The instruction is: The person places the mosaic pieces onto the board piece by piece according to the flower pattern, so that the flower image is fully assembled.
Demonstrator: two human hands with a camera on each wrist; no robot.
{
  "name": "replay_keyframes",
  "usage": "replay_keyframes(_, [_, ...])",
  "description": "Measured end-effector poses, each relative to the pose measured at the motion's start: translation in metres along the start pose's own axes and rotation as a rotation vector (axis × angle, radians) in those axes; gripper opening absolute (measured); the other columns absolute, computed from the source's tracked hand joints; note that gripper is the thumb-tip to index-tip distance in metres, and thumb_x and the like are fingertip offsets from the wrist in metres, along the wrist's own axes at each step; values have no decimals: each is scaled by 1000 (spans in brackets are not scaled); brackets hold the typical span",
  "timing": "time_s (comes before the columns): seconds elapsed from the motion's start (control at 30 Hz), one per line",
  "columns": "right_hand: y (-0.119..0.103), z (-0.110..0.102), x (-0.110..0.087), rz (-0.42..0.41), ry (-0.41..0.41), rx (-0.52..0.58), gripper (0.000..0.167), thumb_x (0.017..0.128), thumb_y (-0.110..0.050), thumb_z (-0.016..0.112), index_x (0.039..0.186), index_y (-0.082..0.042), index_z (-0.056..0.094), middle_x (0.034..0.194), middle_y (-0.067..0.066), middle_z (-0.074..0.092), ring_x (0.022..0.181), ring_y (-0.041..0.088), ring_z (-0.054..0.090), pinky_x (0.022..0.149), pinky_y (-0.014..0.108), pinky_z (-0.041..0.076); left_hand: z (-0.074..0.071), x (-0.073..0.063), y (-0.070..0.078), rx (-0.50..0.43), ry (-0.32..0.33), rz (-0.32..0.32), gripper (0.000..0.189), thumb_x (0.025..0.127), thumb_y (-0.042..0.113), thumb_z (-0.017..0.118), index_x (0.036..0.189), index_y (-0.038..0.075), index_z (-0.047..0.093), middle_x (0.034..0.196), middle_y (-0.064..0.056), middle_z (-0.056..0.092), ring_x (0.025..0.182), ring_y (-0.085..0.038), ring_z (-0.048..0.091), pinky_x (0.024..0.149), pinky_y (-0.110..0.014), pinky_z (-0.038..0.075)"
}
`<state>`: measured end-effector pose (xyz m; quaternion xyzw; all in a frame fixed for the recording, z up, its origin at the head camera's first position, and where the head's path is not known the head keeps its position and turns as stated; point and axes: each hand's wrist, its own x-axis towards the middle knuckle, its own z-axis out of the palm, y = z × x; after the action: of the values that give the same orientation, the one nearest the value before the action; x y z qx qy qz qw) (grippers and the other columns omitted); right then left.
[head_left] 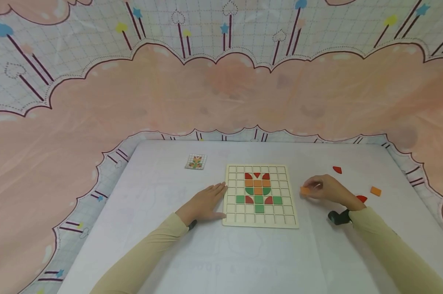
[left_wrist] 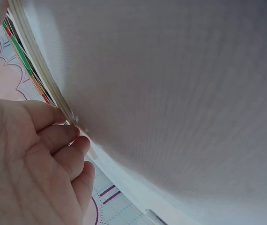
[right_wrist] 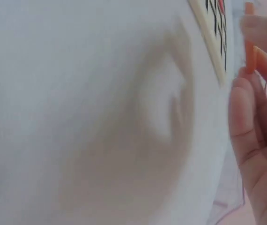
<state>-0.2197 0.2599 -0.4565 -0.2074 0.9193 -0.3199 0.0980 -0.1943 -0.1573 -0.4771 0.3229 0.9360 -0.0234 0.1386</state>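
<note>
A square, cream-coloured grid board [head_left: 232, 219] lies on the white table, with red, orange and green pieces forming a flower in its cells. My left hand [head_left: 206, 203] rests flat at the board's left side, its fingers and thumb reaching the edge. In the left wrist view the fingertips [left_wrist: 72, 131] meet the board's rim. To the right of the board, my right hand [head_left: 326, 188] pinches an orange square tile [head_left: 304, 190] between thumb and fingers. The right wrist view shows that tile [right_wrist: 249, 47] held on edge, raised over the table.
Behind and left of the board lies a small pattern card [head_left: 196, 161] with a similar flower. At the right are a red curved piece [head_left: 337, 169], another red piece [head_left: 361, 198] partly behind the right wrist, and a loose orange tile [head_left: 376, 191].
</note>
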Motion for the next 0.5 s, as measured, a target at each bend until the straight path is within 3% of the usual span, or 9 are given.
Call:
replay_keyframes(0.13, [-10,2,6,-34,-9,23,24,73,-11,79,94,-4,71,91,5,70,76,3,55,69,16,52,0,0,0,8,-5,0,91,87,64,46,151,6,17,158,-10,16,146,-22,18,120,-35,21])
replay_keyframes(0.5, [-47,29,16,-66,-69,103,25,71,-14,81,93,-6,71,84,0,66,75,9,55,70,16,53,-2,-1,2,-7,-12,-8,91,87,63,48,151,6,16,158,-10,15,146,-22,18,120,-35,20])
